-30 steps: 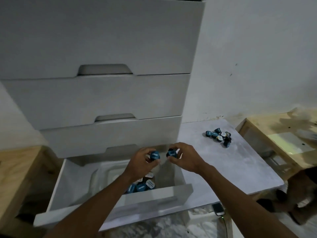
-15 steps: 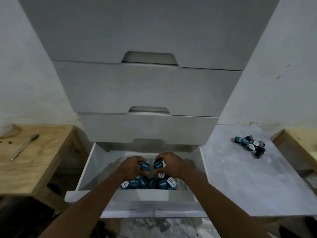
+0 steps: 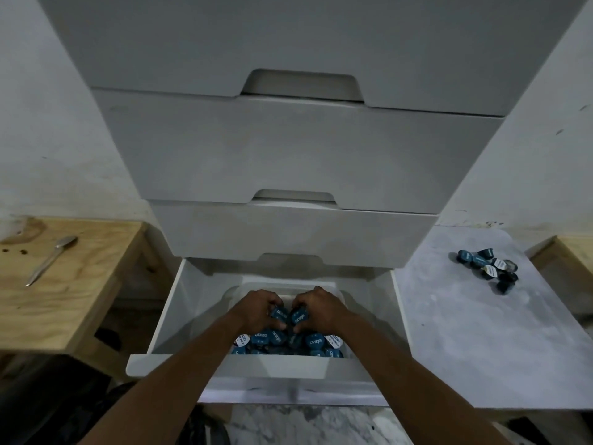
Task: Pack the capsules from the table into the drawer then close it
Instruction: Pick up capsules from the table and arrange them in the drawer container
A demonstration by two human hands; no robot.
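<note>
The bottom drawer [image 3: 179, 364] of a white chest stands pulled open. Inside it, a clear tub holds several blue-lidded capsules [image 3: 288, 341] along its near side. My left hand [image 3: 256, 308] is shut on one blue capsule [image 3: 278, 314], low inside the drawer just above the pile. My right hand [image 3: 317, 306] grips another blue capsule [image 3: 298, 317] right beside it, the two almost touching. A small heap of several dark and blue capsules [image 3: 489, 268] lies on the grey table [image 3: 465, 348] to the right.
Three shut drawers [image 3: 288, 155] rise above the open one. A wooden table [image 3: 64, 300] on the left carries a metal spoon [image 3: 51, 260]. Another wooden surface [image 3: 574, 255] shows at the far right edge. Marbled floor lies below the drawer front.
Both hands have gone down from above the drawer's rim into the drawer, each still holding its capsule. The view has swung left and now faces the chest squarely.
</note>
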